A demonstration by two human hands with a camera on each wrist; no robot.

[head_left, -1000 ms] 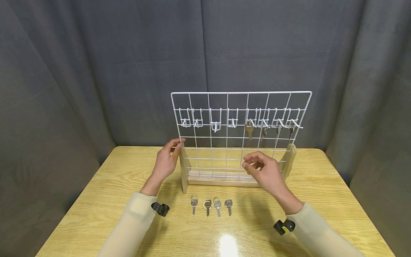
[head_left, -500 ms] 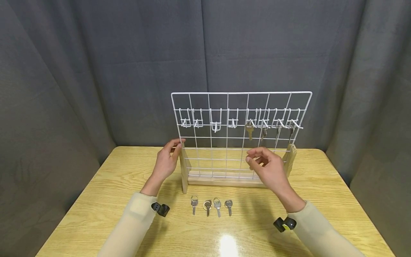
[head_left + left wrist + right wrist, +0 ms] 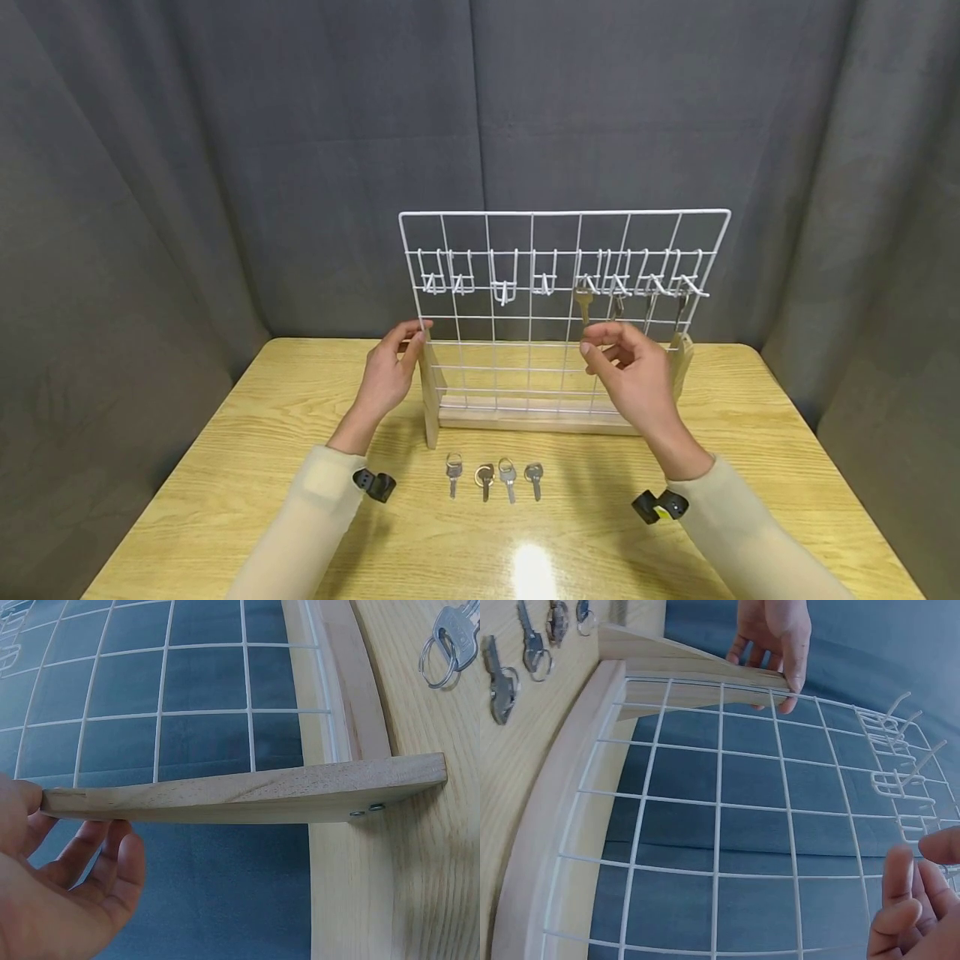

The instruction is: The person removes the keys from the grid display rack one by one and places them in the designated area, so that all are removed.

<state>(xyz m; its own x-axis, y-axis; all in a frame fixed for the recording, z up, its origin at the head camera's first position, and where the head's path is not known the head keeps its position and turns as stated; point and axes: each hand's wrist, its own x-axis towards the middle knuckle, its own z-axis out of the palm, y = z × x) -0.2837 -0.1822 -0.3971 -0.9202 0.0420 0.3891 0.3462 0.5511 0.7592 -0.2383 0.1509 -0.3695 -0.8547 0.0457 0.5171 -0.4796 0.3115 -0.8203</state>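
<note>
Nearest: two black wrist cameras, left (image 3: 373, 485) and right (image 3: 660, 507), one by each sleeve cuff. Desk (image 3: 300, 408): four ringed keys in one short row, blades toward the near side: leftmost key (image 3: 453, 471), second key (image 3: 486, 474), third key (image 3: 507, 472), fourth key (image 3: 534, 473). The row sits well in from the desk's left and right edges, with a narrow strip of wood between it and the base bar (image 3: 525, 422), which runs roughly parallel to the desk's far edge. Two wooden uprights, left upright (image 3: 430, 396) and right upright (image 3: 681, 357), one per end of the bar; two screw heads (image 3: 367, 810) visible in the left one. Left hand (image 3: 388, 373): thumb and fingers grip the left upright's top end. Right hand (image 3: 636, 367): fingers loosely bent, narrow gap between thumb and forefinger, just below the brass-coloured key (image 3: 584, 300); contact with its tip cannot be told. Between the hands lies most of the width of the white wire grid (image 3: 530, 317). Hooks (image 3: 543, 285) along the grid's upper part: eight; the four nearest its right edge carry four hanging keys, the brass-coloured one leftmost. Beyond the desk's far edge: grey curtain (image 3: 330, 167).
</note>
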